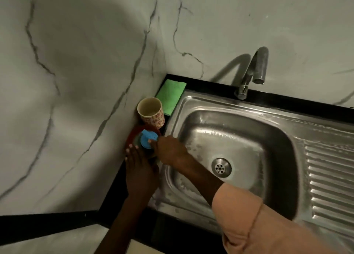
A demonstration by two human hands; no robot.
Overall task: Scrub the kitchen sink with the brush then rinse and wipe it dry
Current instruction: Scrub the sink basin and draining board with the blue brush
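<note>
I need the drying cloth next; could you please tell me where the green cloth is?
The folded green cloth lies in the counter's back left corner, between the floral cup and the steel sink.

Single head cam, wide-angle, worn by the person. Looks steeply down and forward at the sink (229, 148) corner. Close range: forearms enter from bottom edge, both hands near frame centre-left. Marble wall (86, 62) fills upper half; faucet (252, 71) upper right. Edges bend. No second view.
</note>
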